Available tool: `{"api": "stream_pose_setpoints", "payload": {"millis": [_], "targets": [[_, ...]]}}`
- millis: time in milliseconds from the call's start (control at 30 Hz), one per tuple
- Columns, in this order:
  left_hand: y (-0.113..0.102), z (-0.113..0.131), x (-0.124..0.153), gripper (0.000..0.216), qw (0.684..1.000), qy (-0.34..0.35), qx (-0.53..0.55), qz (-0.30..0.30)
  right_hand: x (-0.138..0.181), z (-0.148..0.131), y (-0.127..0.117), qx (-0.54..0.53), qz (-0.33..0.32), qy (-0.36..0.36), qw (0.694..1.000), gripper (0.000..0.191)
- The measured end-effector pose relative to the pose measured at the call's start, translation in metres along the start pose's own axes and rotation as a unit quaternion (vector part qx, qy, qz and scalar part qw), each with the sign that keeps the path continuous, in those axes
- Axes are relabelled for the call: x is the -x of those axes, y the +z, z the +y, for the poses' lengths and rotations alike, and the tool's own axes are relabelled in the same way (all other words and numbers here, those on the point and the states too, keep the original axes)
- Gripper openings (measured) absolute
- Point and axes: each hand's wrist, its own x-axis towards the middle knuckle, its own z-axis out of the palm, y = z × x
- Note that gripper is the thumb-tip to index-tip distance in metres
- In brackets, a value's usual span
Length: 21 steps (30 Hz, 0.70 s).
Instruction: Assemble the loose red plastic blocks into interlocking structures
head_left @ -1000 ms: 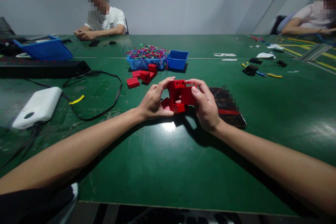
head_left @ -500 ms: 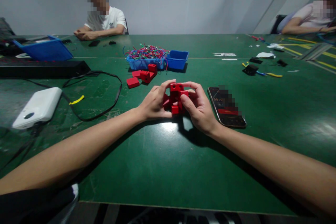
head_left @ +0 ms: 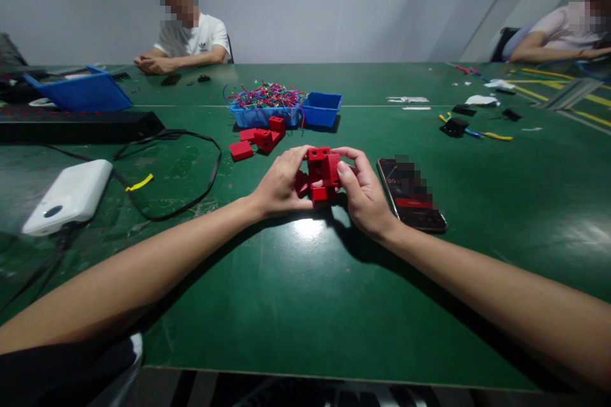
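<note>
Both hands hold a cluster of red blocks (head_left: 319, 168) just above the green table. My left hand (head_left: 282, 183) is closed around the cluster's left side, fingers on top and thumb below. My right hand (head_left: 365, 194) pinches a ribbed red block (head_left: 331, 172) between thumb and fingers at the cluster's right side. Two small holes show in the top face of the cluster. Whether the ribbed block is joined to the others I cannot tell. Beyond my left hand lie several loose red blocks (head_left: 262, 138).
A phone (head_left: 411, 194) lies right of my right hand. Behind the blocks stand a blue bin of wires (head_left: 265, 117) and another blue bin (head_left: 323, 109). At left are a white power bank (head_left: 71, 196) and a looped black cable (head_left: 217, 172). A person (head_left: 191, 44) sits opposite.
The ribbed red block has turned and shifted slightly up and right in my right hand, whose thumb moved with it. My left hand keeps its hold nearly unchanged.
</note>
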Motion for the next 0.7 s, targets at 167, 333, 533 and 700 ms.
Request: {"api": "stream_pose_setpoints", "payload": {"millis": [167, 333, 533, 700], "targets": [[-0.0026, 0.0050, -0.0015, 0.092, 0.999, 0.000, 0.039, -0.003, 0.0007, 0.0013, -0.0015, -0.004, -0.011, 0.015, 1.000, 0.036], [-0.0051, 0.0093, -0.0026, 0.084, 0.997, -0.007, 0.072, 0.022, 0.0041, 0.0032, 0.0003, 0.081, -0.021, -0.066, 0.994, 0.049], [-0.0022, 0.0065, -0.0006, 0.092, 0.996, -0.029, 0.072, 0.047, 0.0057, 0.0039, 0.0031, 0.093, 0.008, -0.090, 0.992, 0.062], [0.0002, 0.0030, -0.0009, 0.091, 0.996, -0.041, 0.069, 0.042, 0.0068, 0.0015, 0.0043, 0.107, 0.025, -0.102, 0.989, 0.054]]}}
